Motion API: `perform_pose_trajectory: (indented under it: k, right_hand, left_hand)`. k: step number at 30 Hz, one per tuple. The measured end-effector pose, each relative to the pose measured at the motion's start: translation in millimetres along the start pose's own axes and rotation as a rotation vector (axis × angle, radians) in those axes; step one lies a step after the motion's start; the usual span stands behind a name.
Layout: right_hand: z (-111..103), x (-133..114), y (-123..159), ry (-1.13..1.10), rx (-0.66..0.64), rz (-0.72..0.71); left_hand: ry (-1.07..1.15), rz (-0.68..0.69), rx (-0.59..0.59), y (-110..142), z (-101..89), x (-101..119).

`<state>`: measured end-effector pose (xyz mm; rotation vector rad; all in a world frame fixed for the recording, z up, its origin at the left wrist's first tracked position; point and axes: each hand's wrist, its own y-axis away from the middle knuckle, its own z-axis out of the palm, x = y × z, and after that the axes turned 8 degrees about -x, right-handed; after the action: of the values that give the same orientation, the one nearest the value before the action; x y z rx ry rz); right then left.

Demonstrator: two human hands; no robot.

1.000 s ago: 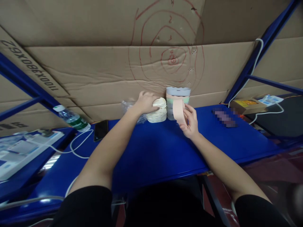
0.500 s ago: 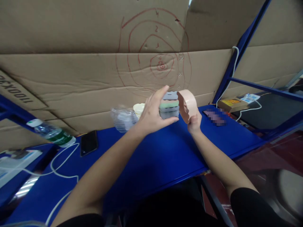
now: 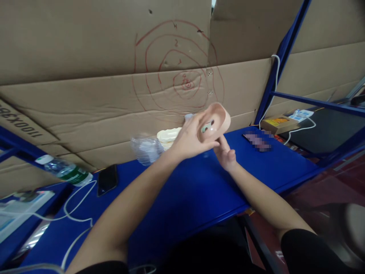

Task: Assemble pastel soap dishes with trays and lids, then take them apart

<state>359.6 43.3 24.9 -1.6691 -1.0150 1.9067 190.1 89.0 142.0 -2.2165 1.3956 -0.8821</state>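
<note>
My left hand [image 3: 189,139] is raised above the blue table [image 3: 182,190] and closed round a pink scalloped dish [image 3: 217,118], which is tilted with its hollow side toward me. Just below it is my right hand [image 3: 226,155]. Its forefinger reaches up to the dish's lower edge, the other fingers are loosely curled, and it holds nothing. Behind my left hand stands a stack of cream dishes [image 3: 168,137]. Only a sliver of another stack of dishes [image 3: 188,116] shows.
A crumpled clear plastic bag [image 3: 145,149] lies left of the cream stack. A black phone [image 3: 107,179], a water bottle [image 3: 64,172] and white cables [image 3: 76,199] lie at the left. A cardboard wall [image 3: 99,95] backs the table. A small box [image 3: 278,123] sits at the right.
The pink dish has passed from my right hand into my left, tilting hollow side toward me. My left hand left the cream stack. My right hand dropped just below the dish.
</note>
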Motion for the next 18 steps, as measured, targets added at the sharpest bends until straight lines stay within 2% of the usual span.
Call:
perform_pose_trajectory:
  k: [3,5,7,9,11,18]
  right_hand:
    - [-19.7,1.2,-1.0,0.453,-0.029,0.000]
    - [-29.8,4.5,-2.3,0.691,-0.048,-0.004]
    - [-36.1,10.0,-3.1,0.814,-0.056,-0.042]
    - [-39.5,16.5,-3.2,0.863,-0.060,-0.085]
    - [-41.2,22.6,-2.7,0.875,-0.063,-0.102]
    - [-45.6,37.4,-1.3,0.854,-0.092,-0.047]
  left_hand:
    - [-0.235,-0.029,-0.033,-40.1,-31.2,-23.1]
    - [-0.358,-0.129,-0.150,-66.9,-42.7,-42.1]
    - [-0.455,-0.226,-0.307,-87.6,-46.0,-58.9]
    - [-0.508,-0.270,-0.426,-100.2,-43.5,-70.0]
    - [-0.518,-0.275,-0.473,-105.7,-38.7,-74.9]
    - [-0.552,-0.264,-0.434,-103.4,-29.4,-70.9]
